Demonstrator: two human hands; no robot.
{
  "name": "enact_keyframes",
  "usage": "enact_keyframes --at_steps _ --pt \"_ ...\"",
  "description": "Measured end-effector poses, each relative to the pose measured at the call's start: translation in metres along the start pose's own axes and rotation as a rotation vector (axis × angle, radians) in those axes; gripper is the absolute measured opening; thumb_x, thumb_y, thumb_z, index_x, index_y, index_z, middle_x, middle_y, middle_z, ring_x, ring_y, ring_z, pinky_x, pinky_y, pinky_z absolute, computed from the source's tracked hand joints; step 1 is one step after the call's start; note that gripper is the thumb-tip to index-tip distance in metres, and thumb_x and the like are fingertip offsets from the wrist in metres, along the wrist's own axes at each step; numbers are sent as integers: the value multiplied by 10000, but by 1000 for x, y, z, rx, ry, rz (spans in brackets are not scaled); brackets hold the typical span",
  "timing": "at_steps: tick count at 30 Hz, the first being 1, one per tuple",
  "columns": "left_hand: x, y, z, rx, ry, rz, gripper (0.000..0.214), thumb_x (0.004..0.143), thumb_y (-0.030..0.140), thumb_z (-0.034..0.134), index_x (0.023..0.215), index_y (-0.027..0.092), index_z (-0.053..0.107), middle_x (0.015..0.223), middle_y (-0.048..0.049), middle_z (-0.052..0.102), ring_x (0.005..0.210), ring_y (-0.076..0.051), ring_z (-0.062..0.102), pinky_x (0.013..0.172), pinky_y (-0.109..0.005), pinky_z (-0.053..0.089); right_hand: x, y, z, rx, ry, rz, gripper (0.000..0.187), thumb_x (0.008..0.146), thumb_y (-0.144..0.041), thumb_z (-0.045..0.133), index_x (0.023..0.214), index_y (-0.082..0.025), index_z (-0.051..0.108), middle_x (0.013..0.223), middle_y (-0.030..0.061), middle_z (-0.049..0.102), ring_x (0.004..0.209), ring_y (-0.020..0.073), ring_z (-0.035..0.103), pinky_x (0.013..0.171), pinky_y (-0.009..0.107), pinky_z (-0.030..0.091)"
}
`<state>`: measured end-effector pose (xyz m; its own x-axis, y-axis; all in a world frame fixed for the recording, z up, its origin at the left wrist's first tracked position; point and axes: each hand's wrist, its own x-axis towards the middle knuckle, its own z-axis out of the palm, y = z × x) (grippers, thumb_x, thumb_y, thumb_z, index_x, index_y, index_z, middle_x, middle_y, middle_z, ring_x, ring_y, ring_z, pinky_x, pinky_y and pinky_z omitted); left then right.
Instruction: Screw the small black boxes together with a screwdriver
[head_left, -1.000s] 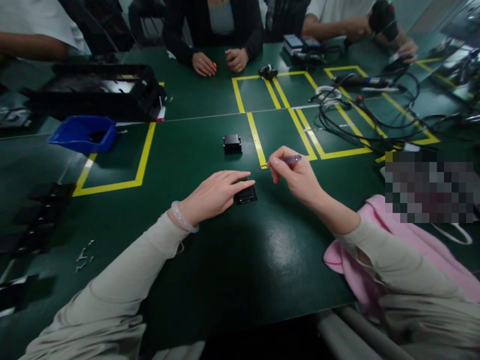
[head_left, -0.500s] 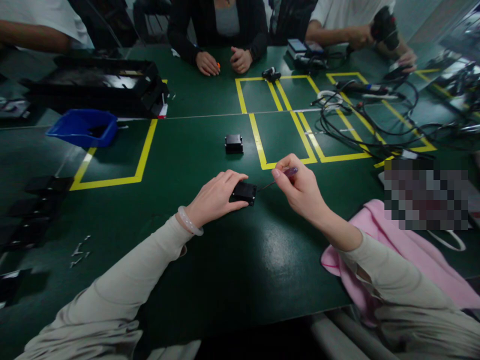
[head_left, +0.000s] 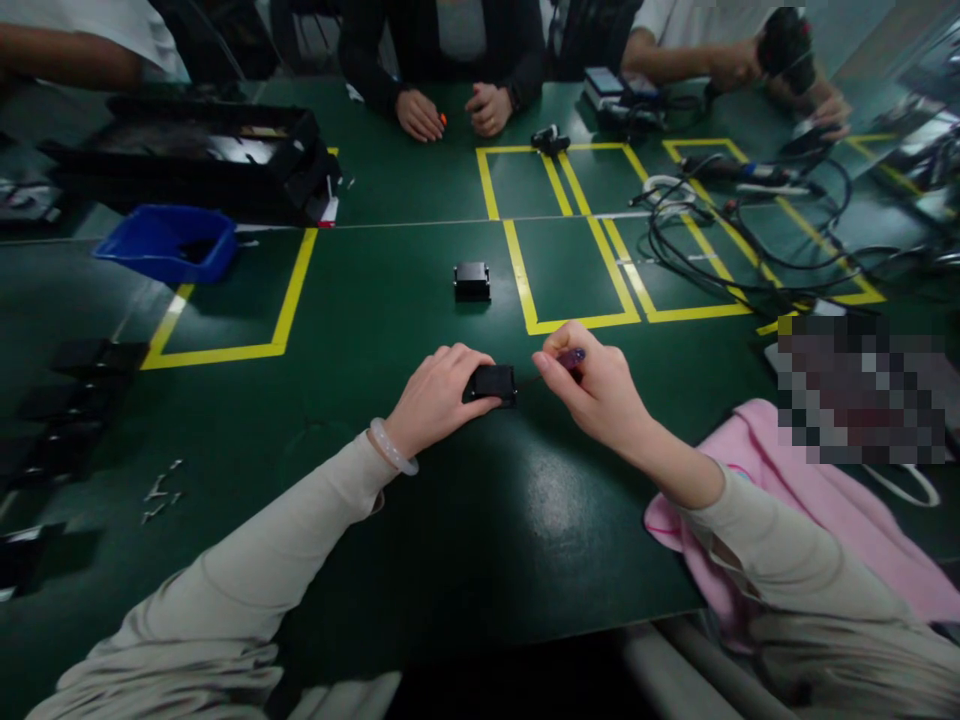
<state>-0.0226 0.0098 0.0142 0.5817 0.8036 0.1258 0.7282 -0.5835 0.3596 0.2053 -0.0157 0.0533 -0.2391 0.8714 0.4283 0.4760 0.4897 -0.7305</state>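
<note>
My left hand (head_left: pixel 442 395) is closed round a small black box-shaped part (head_left: pixel 494 383), thumb on its near side and fingers over its far side, holding it against the table. In my right hand (head_left: pixel 596 385) is a small screwdriver (head_left: pixel 571 357) with a purple handle, gripped between thumb and fingers. Its thin shaft points left at the part's right end; whether the tip touches cannot be made out. A second black box-shaped part (head_left: pixel 472 281) sits on the table beyond my hands.
Loose screws (head_left: pixel 160 492) lie at the left, near several black parts (head_left: pixel 71 400). A blue bin (head_left: pixel 169 243) and a long black tray (head_left: pixel 195 160) stand behind. On the right are a pink cloth (head_left: pixel 757 470) and tangled cables (head_left: pixel 675 240). Co-workers' hands (head_left: pixel 489 108) rest across the table.
My right hand has moved slightly left, bringing the screwdriver closer to the part, and its handle has turned a little. My left hand keeps its hold; the view has shifted slightly.
</note>
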Motion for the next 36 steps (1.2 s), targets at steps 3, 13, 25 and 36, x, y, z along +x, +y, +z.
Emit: enact_keyframes --at_steps 3,13,25,36 --pt "0 0 1 9 6 -1 399 929 469 692 1187 179 597 1137 -93 648 1026 -268 588 870 -392 459 0 0 0 -1 -3 -9 211 989 -347 565 823 -236 496 619 -52 489 503 103 417 522 256 282" --pt "-1 0 2 14 9 3 411 938 493 677 1196 182 600 1148 -93 648 1025 -267 586 856 -387 443 1 -1 -1 -13 -2 -7 185 978 -319 567 825 -239 501 619 -47 509 512 110 442 529 259 304" --pt "0 1 2 12 7 -2 415 939 518 667 1177 183 613 1128 -92 653 1022 -270 589 861 -392 443 0 -1 0 -43 6 -10 183 978 -312 565 821 -238 507 613 -45 523 510 111 462 526 258 312" --pt "-1 2 3 34 21 0 396 930 496 681 1177 194 610 1120 -87 651 1020 -272 589 855 -393 439 5 -6 -2 -156 16 -32 209 961 -420 636 905 -243 538 611 -53 527 484 116 477 532 266 340"
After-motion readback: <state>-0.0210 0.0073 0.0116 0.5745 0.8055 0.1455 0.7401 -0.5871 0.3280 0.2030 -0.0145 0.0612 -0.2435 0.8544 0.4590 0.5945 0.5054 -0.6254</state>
